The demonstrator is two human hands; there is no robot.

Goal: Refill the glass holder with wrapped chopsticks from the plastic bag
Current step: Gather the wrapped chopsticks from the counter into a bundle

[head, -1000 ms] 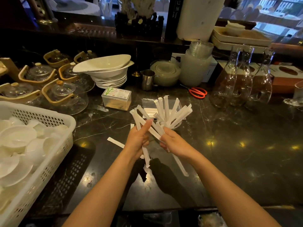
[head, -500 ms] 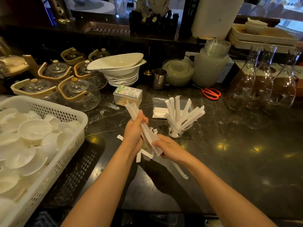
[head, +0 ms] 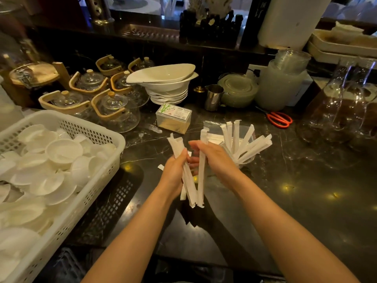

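My left hand (head: 175, 173) grips a bundle of white wrapped chopsticks (head: 188, 181) held upright over the dark counter. My right hand (head: 215, 158) pinches one wrapped pair (head: 202, 170) right beside that bundle; the two lots meet at their lower ends. Just right of my right hand stands the glass holder (head: 245, 160), with several wrapped chopsticks (head: 243, 140) fanned out of it. The clear plastic bag (head: 214, 129) lies flat behind the holder, partly hidden by my hand. A loose wrapped piece (head: 161, 167) lies on the counter left of my left hand.
A white basket (head: 85, 193) of small white dishes fills the left. Glass teapots (head: 116, 111), stacked white bowls (head: 165, 82), a toothpick box (head: 173, 121) and a steel cup (head: 213, 97) stand behind. Red scissors (head: 279, 119) and glass carafes (head: 342, 107) are at the right.
Both hands drew back from the holder toward me and gathered the splayed chopsticks into an upright bundle. My right hand now holds one pair apart from the rest.
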